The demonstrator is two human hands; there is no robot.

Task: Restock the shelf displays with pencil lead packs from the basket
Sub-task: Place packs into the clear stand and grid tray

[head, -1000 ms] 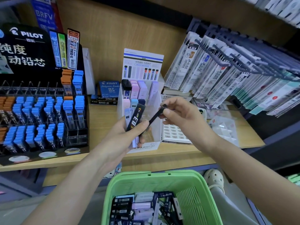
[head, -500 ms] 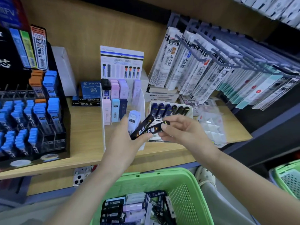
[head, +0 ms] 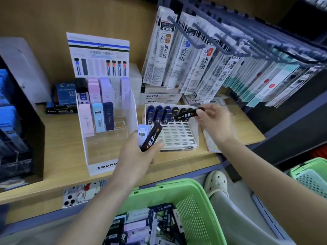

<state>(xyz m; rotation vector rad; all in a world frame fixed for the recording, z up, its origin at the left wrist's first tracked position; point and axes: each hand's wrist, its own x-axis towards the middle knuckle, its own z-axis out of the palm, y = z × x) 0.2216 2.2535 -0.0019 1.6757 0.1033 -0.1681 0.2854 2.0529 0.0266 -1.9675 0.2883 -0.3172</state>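
Note:
My left hand grips two lead packs over the shelf edge: a black pack marked 0.3 and a pale blue one behind it. My right hand pinches another black 0.3 pack by its end, holding it level above the back row of a white gridded display tray. That row holds several dark blue and black packs. Left of the tray stands a clear MONO display with pastel and dark packs. The green basket below holds several mixed packs.
Hanging refill packs fill pegs on the right, close above the tray. A black display of blue lead tubes stands at far left. A phone sits under the shelf edge. A second green basket is at lower right.
My right hand has pulled one black pack away from my left hand and carried it right, over the white tray. The view has shifted right and closer.

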